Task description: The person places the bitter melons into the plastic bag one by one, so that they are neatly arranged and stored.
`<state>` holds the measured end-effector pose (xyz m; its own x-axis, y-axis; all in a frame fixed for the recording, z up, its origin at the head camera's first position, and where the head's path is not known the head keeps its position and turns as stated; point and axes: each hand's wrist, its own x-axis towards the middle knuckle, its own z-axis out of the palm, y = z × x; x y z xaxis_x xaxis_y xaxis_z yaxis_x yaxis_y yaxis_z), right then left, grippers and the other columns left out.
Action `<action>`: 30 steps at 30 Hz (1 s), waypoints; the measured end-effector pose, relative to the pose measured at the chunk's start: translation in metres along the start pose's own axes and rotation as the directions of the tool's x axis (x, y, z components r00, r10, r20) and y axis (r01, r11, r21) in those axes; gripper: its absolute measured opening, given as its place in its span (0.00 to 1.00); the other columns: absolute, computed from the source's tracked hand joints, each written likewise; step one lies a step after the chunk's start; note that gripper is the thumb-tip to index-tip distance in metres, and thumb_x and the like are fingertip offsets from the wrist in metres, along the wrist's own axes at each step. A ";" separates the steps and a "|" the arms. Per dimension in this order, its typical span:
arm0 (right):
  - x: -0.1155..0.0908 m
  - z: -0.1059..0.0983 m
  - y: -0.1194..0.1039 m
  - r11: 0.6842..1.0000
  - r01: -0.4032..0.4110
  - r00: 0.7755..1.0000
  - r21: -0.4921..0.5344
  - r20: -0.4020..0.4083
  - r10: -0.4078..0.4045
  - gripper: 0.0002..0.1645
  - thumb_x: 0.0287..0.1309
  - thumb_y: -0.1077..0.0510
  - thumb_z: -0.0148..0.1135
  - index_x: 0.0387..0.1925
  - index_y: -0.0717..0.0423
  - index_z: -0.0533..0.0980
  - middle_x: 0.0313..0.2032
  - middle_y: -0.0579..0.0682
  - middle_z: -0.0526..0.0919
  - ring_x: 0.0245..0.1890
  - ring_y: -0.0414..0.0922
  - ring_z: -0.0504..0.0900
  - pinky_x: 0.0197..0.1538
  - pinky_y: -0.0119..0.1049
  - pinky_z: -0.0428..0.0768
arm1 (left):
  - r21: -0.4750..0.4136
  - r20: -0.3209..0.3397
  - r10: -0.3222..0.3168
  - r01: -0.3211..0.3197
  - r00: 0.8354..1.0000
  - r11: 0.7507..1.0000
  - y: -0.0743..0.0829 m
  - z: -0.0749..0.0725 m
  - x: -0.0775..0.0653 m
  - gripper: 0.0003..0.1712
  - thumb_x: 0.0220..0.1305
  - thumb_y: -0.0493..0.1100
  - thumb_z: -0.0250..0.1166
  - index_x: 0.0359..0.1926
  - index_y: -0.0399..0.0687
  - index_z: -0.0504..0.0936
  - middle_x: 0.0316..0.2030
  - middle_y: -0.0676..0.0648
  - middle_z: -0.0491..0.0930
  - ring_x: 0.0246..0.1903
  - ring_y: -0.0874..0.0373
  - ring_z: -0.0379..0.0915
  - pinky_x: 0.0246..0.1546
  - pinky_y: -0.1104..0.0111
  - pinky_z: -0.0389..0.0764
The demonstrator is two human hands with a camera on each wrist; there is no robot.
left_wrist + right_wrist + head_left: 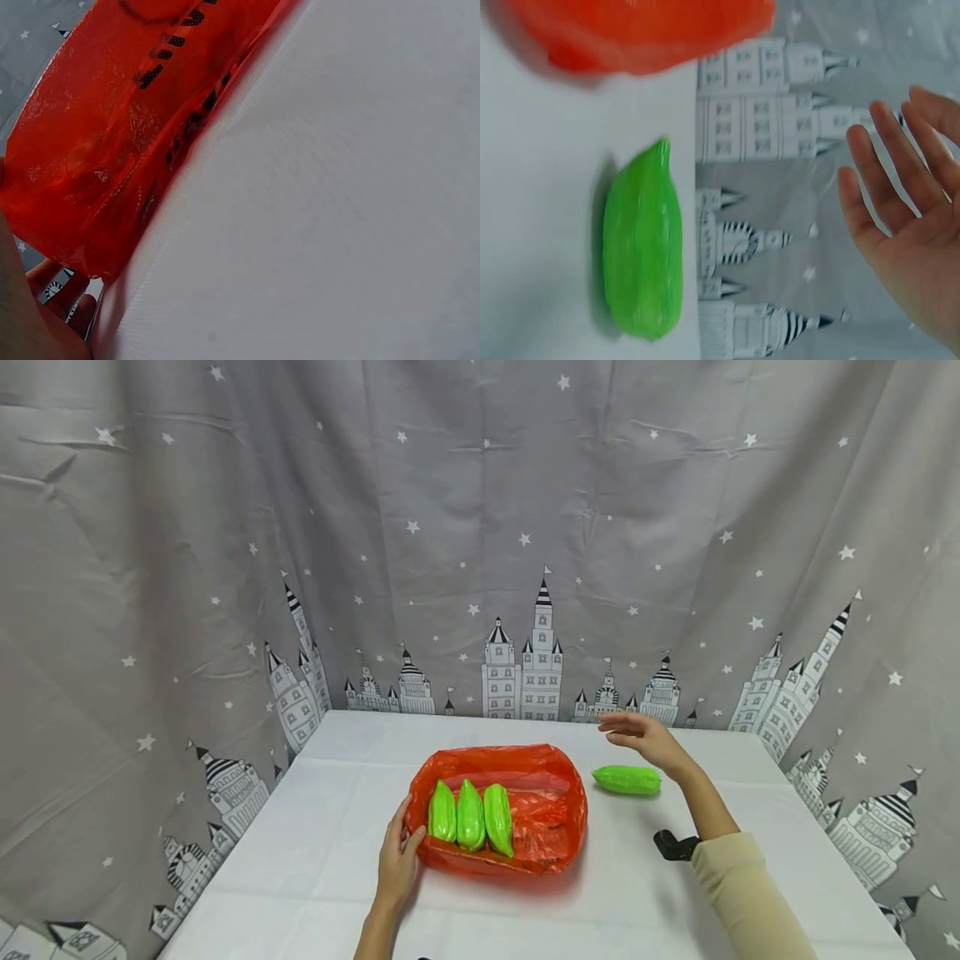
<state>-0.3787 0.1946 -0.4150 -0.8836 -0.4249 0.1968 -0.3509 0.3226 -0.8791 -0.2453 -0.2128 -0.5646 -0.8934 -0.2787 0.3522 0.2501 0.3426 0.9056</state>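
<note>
A red plastic bag (540,852) lies on the table with its mouth spread wide; dark lettering shows on its side in the left wrist view. Inside, toward the left, three glossy green gourd-shaped vegetables (470,814) stand side by side. My left hand (397,860) holds the bag's left rim, thumb and fingers at its edge. Right of the bag, a fourth such green vegetable (627,780), ridged and pointed at one end, lies on its side. Raised above and behind it is my right hand (648,739), fingers extended and apart from it, holding nothing.
White cloth covers the table (315,827). A grey curtain (480,527) printed with stars and castles hangs along the back and both sides. A black device (675,846) is strapped at the right wrist, by the beige sleeve (750,893).
</note>
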 end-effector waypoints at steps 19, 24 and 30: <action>0.005 -0.027 0.039 0.994 -0.066 0.979 -0.082 0.186 0.081 0.29 0.50 0.65 0.65 0.56 0.64 0.70 0.57 0.65 0.70 0.57 0.62 0.66 0.53 0.52 0.71 | -0.006 0.014 -0.009 0.009 1.000 1.000 -0.001 0.000 0.000 0.30 0.66 0.41 0.55 0.68 0.55 0.60 0.63 0.42 0.62 0.59 0.50 0.63 0.53 0.73 0.65; 0.002 -0.027 0.050 0.988 -0.108 0.969 -0.114 0.209 0.130 0.29 0.50 0.66 0.64 0.57 0.63 0.70 0.58 0.64 0.69 0.59 0.63 0.64 0.56 0.55 0.68 | 0.008 0.005 0.015 -0.015 1.000 1.000 -0.001 0.001 0.000 0.30 0.66 0.39 0.55 0.68 0.51 0.60 0.62 0.40 0.64 0.57 0.48 0.65 0.51 0.73 0.67; -0.001 -0.027 0.063 0.985 -0.121 0.965 -0.123 0.217 0.146 0.30 0.51 0.65 0.64 0.58 0.62 0.70 0.60 0.63 0.68 0.60 0.66 0.60 0.57 0.60 0.63 | 0.006 0.012 0.011 -0.011 1.000 1.000 0.000 0.001 0.001 0.30 0.65 0.37 0.55 0.68 0.45 0.59 0.62 0.38 0.63 0.57 0.46 0.65 0.52 0.71 0.68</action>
<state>-0.4085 0.2376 -0.4588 -0.8367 -0.5467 -0.0328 -0.2765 0.4733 -0.8364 -0.2469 -0.2124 -0.5647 -0.8952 -0.2639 0.3592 0.2576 0.3512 0.9002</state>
